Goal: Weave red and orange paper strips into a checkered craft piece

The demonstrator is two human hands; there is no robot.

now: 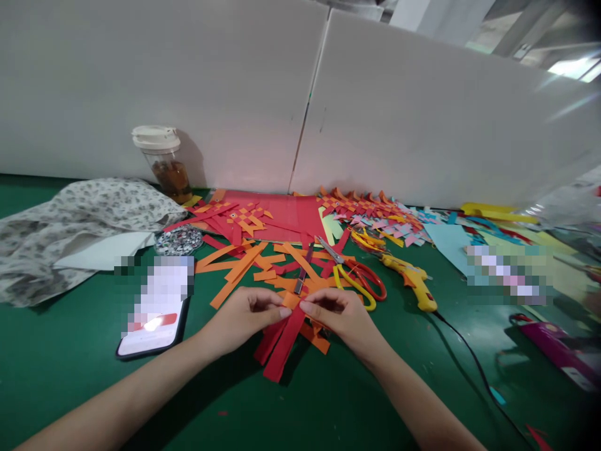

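Between my two hands is a small piece of interlaced red and orange paper strips (285,351), held just above the green table. My left hand (246,318) pinches its left side with thumb and forefinger. From the other side my right hand (342,319) grips it the same way, the thumbs nearly meeting. Two red strip ends hang toward me, and an orange end sticks out below my right hand. Loose orange strips (244,269) lie just beyond my fingers, with a craft knife (303,272) among them. Scissors (354,275) with red and yellow handles rest near my right hand.
A yellow glue gun (413,279) with a black cord lies to the right. To the left are a phone (157,313), a patterned cloth (103,210) and a lidded drink cup (164,166). Woven paper fish (246,217) and red sheets (295,216) lie against a white partition (188,75).
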